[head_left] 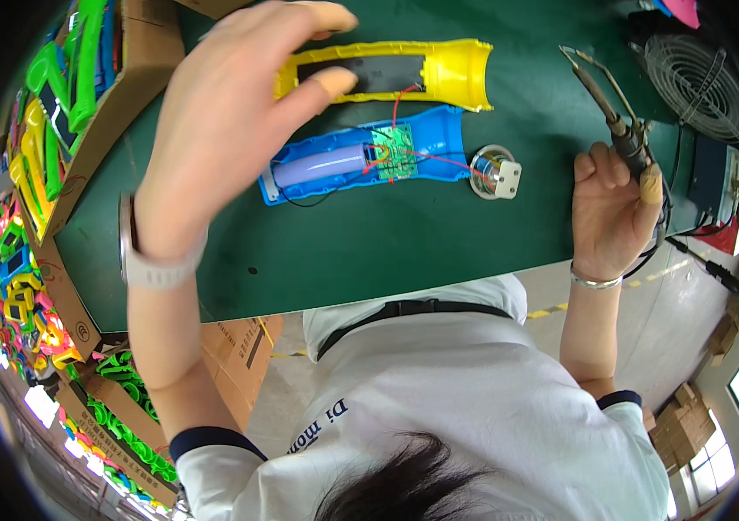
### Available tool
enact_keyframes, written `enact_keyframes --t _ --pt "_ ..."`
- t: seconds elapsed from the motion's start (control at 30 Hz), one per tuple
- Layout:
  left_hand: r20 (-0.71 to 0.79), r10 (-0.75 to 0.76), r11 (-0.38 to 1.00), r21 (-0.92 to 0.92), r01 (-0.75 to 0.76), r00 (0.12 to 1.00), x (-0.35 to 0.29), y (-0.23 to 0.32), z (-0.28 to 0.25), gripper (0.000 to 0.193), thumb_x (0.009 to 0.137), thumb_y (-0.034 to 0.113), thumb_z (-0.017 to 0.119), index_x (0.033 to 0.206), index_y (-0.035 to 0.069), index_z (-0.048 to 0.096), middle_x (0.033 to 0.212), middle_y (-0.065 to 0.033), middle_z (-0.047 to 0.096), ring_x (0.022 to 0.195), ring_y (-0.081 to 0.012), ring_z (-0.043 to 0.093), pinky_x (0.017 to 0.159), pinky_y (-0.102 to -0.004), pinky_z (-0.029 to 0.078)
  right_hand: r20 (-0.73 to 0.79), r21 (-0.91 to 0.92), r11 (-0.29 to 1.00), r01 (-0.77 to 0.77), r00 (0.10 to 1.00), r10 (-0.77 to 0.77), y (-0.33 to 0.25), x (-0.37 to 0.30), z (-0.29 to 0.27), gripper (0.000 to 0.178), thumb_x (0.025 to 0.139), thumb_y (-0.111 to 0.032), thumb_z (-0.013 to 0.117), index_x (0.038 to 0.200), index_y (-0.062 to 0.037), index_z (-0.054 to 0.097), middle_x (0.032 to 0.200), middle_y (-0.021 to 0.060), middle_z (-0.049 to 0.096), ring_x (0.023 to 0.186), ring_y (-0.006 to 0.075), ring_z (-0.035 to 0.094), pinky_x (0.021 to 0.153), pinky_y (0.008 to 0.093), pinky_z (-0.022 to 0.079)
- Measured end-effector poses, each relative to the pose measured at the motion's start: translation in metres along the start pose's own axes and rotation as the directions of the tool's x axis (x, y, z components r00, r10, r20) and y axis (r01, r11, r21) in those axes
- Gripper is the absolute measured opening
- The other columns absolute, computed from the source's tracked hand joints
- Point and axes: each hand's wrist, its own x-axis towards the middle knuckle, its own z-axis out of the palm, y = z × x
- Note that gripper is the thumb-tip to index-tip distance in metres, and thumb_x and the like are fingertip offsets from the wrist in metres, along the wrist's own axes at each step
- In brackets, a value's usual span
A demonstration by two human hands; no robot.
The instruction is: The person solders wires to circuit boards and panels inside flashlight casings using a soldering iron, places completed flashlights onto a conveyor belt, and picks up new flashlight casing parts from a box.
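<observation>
Soldering wires, by the look of it. Right hand (606,204), 2 o'clock, wrapped round soldering iron (618,126), tip off the work. Left hand (232,108), 11 o'clock, finger and thumb parted over yellow shell (463,75); contact unclear. Circuit board (394,153) in blue shell (442,143), 12 o'clock. Next probably needs a steadied wire.

From here I count two hands: one left hand (235,104) at the upper left of the frame and one right hand (610,200) at the right. In the upper middle I see one yellow shell (461,74), one blue shell (441,135), one purple battery (322,169), one green board (395,149) and one round silver piece (484,172). At the upper right are one soldering iron (593,89) and one round wire grille (695,82).
</observation>
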Motion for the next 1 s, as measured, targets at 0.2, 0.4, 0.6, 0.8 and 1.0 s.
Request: enact_keyframes --t 0.2,0.4,0.6,0.8,1.0 --pt "0.343 0.111 0.969 -0.246 -0.025 0.933 0.021 -0.017 0.009 0.026 0.074 0.003 0.071 0.088 0.003 0.048 0.084 -0.0107 0.049 0.073 -0.0287 0.054 0.065 -0.0377 0.045 -0.037 0.053 0.997 0.053 0.998 -0.051 0.005 -0.001 0.0 0.03 0.104 -0.033 0.053 0.116 -0.0077 0.063 0.09 -0.0013 0.052 0.085 0.0131 0.042 0.082 0.0337 0.037" --pt "0.074 0.063 0.996 -0.062 -0.058 0.995 -0.022 0.014 -0.008 0.048 0.071 0.028 0.083 0.107 0.008 0.057 0.1 -0.01 0.057 0.084 -0.0326 0.059 0.07 -0.0421 0.049 -0.093 0.093 0.994 0.055 0.995 -0.046 0.01 -0.006 -0.008 0.029 0.103 -0.032 0.054 0.12 -0.0085 0.06 0.091 -0.0008 0.051 0.084 0.0141 0.041 0.081 0.0329 0.036" --pt "0.108 -0.038 0.978 0.21 0.014 0.993 -0.06 0.05 0.004 0.088 0.064 0.041 0.084 0.141 0.012 0.053 0.113 -0.0054 0.058 0.096 -0.0265 0.058 0.082 -0.0402 0.05 -0.06 0.082 0.995 0.052 0.997 -0.047 0.009 -0.005 -0.002 0.031 0.102 -0.033 0.056 0.121 -0.008 0.059 0.087 -0.002 0.047 0.085 0.0137 0.042 0.081 0.0321 0.037" --pt "0.259 -0.366 0.906 -0.119 0.405 0.894 -0.065 0.046 -0.004 0.078 0.076 0.026 0.083 0.141 0.005 0.046 0.121 -0.0134 0.058 0.105 -0.0328 0.059 0.089 -0.0424 0.05 -0.108 0.132 0.989 0.067 0.993 -0.053 0.01 -0.006 -0.003 0.02 0.104 -0.025 0.056 0.108 -0.0059 0.06 0.092 0.0014 0.051 0.084 0.0156 0.041 0.081 0.0324 0.038" --pt "-0.572 -0.421 0.845 0.035 0.533 0.704 -0.051 -0.021 -0.086 0.055 0.088 0.015 0.073 0.131 -0.002 0.043 0.121 -0.019 0.058 0.108 -0.029 0.063 0.092 -0.0375 0.052 -0.109 0.104 0.991 0.078 0.992 -0.067 0.012 -0.006 -0.004 0.02 0.104 -0.026 0.056 0.109 -0.0064 0.06 0.093 0.002 0.052 0.084 0.015 0.042 0.082 0.0324 0.039"
